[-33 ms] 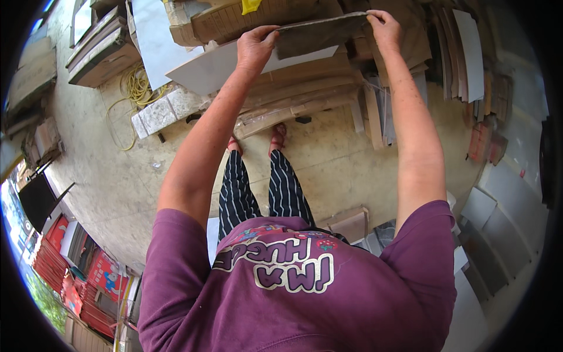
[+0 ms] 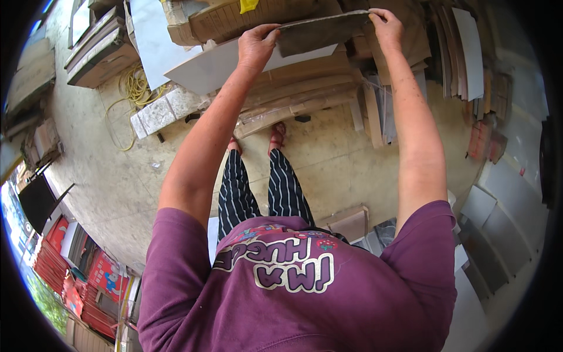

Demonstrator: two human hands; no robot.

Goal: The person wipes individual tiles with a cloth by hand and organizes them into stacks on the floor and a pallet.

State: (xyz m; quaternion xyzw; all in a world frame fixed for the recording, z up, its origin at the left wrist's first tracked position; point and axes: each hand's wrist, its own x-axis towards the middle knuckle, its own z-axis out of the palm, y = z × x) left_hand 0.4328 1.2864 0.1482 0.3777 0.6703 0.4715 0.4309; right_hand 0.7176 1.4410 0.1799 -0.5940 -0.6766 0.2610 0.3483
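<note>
Both my arms reach out ahead. Between my hands I hold a dark grey tile (image 2: 322, 36) by its two ends, its long thin edge facing up. My left hand (image 2: 257, 47) pinches the left end between thumb and fingers. At the other end, my right hand (image 2: 387, 28) grips the top corner with its fingertips. Behind and below the dark tile lies a large white panel (image 2: 205, 73), tilted and partly hidden by my left hand and the tile. Under these is a pile of brown cardboard packing (image 2: 293, 105), just ahead of my feet.
A yellow hose or cord (image 2: 136, 88) lies coiled on the floor, near a white speckled block (image 2: 164, 111). Upright panels (image 2: 466, 53) stack at the right. Cardboard boxes (image 2: 102, 56) stand at the far left. Red packages (image 2: 108, 278) pile up at the lower left.
</note>
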